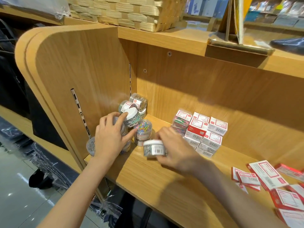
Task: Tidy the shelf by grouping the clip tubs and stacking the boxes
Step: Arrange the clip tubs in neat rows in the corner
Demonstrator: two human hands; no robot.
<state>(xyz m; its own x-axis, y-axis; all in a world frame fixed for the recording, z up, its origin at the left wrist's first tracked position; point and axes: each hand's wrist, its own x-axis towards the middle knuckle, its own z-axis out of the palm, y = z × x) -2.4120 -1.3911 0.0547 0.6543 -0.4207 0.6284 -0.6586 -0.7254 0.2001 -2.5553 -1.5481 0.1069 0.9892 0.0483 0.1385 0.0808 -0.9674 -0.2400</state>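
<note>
Both hands work at the left end of the wooden shelf [148, 178]. Left hand [109, 135] lies spread over the heap of clear round clip tubs [131, 111] piled in the back left corner, its fingers straight and pressing a tilted white-lidded tub of silver clips [131, 116] while a fingertip touches the clear tub of coloured clips [142, 129] just beside it. Right hand [174, 150], blurred, grips a white-lidded tub of silver clips with a barcode label [153, 148] between curled fingers, near the front of the heap.

Beyond it, toward the middle of the shelf's back, stands a neat stack of small red-and-white boxes [207, 132] with a clear pack of coloured clips [181, 122] at its left. Loose red-and-white boxes [266, 176] lie scattered at the right front edge, not yet stacked.

The heap looks unstable: several tubs lean on one another, and one clear tub [90, 146] sits at the front left corner, partly past the edge. Pushing the held tub in, or lifting the steadying left hand, could likely topple the upper tubs or nudge that corner tub off to the floor.
</note>
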